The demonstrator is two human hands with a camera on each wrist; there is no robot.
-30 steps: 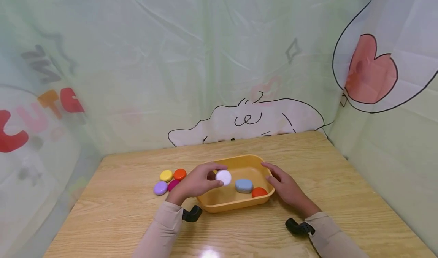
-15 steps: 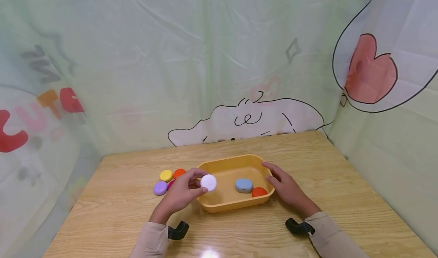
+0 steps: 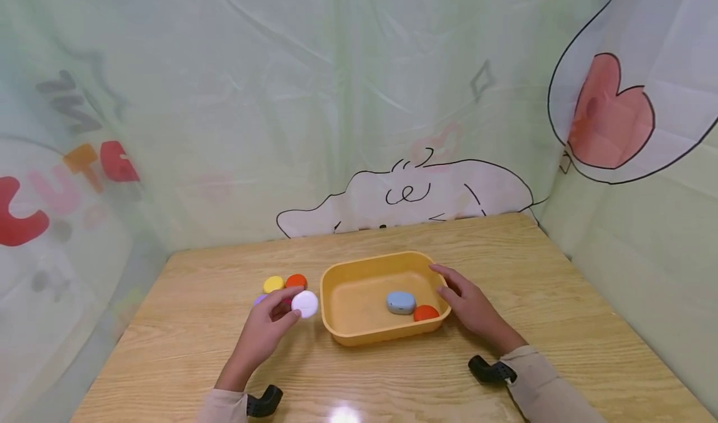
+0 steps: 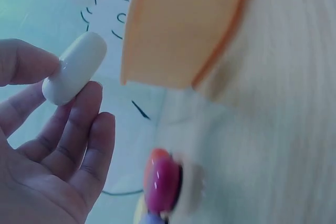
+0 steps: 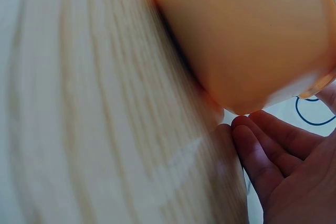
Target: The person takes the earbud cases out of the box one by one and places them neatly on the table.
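Note:
My left hand (image 3: 266,326) pinches a white, thick rounded disc (image 3: 305,304) between thumb and fingers, above the table just left of the yellow-orange tray (image 3: 359,334). In the left wrist view the white disc (image 4: 75,68) is seen nearly edge-on, its rim smooth and glossy. My right hand (image 3: 471,304) rests against the tray's right end, the fingers fairly straight. In the right wrist view its fingertips touch the outer wall of the tray (image 5: 252,40). Inside the tray lie a blue rounded case (image 3: 401,303) and an orange-red round piece (image 3: 426,313), partly hidden by the front wall.
Behind my left hand several round discs lie together: yellow (image 3: 273,284), orange (image 3: 296,280), magenta (image 4: 163,184) and purple (image 3: 259,299), partly covered by the hand. The wooden table (image 3: 392,379) meets a printed curtain (image 3: 252,130) at its back and right edges.
My left hand has carried the white disc leftward, from over the tray to outside its left end. The right hand and the tray stay in place.

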